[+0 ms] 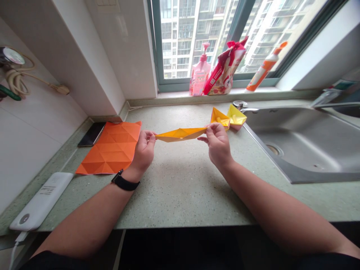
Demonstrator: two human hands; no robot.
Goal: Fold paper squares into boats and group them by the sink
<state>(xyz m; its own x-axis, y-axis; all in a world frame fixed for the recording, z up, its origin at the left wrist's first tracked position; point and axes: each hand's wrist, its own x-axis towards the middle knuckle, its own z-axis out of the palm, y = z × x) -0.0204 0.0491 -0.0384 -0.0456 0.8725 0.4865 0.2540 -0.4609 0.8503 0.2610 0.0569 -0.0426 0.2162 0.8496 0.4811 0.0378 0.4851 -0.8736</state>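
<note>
Above the speckled counter (182, 195), left grip (144, 150) and right grip (218, 144) each pinched closed on 1 end of a folded yellow paper strip (180, 134), pulled apart to keep it taut. Toward the counter's left end, a creased orange sheet (111, 148); toward the far right, 2 yellow paper boats (221, 118), set clear of both hands.

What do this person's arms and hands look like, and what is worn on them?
Both forearms are bare, with no sleeves showing. The left hand and right hand are ungloved. A black wristband with a strap circles the left wrist; the right wrist has none.
</note>
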